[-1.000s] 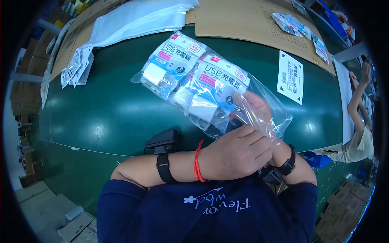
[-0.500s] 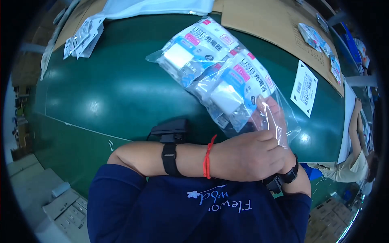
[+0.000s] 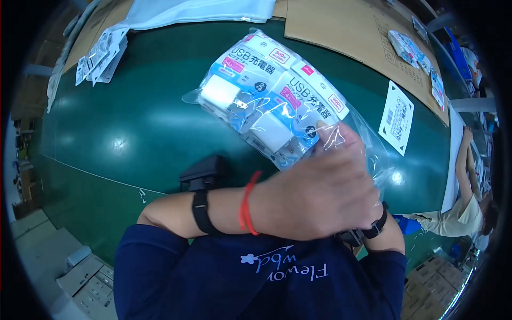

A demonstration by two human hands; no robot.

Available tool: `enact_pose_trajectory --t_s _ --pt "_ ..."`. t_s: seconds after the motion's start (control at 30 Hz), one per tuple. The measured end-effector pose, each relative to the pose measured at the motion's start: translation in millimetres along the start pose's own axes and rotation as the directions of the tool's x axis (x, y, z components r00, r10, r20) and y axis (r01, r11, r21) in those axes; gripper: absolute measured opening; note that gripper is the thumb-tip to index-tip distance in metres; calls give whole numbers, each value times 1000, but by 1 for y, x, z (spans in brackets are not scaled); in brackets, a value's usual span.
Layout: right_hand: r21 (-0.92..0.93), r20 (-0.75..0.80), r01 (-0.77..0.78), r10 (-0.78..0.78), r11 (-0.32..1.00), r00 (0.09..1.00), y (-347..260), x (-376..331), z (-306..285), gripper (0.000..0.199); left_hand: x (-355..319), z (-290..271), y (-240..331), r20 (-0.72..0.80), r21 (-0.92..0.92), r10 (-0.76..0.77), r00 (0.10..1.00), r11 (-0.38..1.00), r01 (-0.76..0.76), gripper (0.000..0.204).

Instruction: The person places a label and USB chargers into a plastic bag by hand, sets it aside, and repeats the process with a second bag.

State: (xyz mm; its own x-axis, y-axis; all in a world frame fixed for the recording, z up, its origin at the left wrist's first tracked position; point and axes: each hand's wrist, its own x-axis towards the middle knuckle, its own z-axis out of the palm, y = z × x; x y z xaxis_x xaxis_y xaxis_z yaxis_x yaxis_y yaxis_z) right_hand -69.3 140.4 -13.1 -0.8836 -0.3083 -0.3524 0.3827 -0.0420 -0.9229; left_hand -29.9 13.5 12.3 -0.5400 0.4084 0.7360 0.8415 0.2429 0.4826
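Observation:
A clear plastic bag (image 3: 290, 69) holds two packaged white USB chargers (image 3: 220, 92), side by side with their printed cards up. My right hand (image 3: 349, 140) grips the bag at its lower right end, with the thumb on top near a card's edge. Loose film trails off past that hand to the right. My left hand (image 3: 325, 194) crosses in front of my right wrist, back upward and fingers curled, slightly blurred. Its fingertips are hidden, so what they pinch, if anything, does not show. A red cord and a black strap circle my left forearm.
The green table (image 3: 122, 117) carries a white label sheet (image 3: 396, 117) at right. Cardboard (image 3: 341, 26) lies at the back with several small packages (image 3: 408, 48). More packaged cards (image 3: 104, 56) sit far left beside white plastic sheeting (image 3: 197, 10). A co-worker's arms (image 3: 465, 170) show at right.
The bag has shifted left and flattened toward me, so its cards show more plainly. My left hand has moved a little left and come up closer, now blurred.

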Motion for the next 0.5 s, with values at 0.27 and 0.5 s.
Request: enact_pose_trajectory --t_s 0.27,0.5 --pt "29 126 -19 16 999 992 -11 0 -47 35 -9 -45 -43 211 562 -439 873 786 259 68" --pt "-318 430 175 -23 932 903 -78 -73 -93 38 2 -51 -62 260 605 -407 876 776 180 66"
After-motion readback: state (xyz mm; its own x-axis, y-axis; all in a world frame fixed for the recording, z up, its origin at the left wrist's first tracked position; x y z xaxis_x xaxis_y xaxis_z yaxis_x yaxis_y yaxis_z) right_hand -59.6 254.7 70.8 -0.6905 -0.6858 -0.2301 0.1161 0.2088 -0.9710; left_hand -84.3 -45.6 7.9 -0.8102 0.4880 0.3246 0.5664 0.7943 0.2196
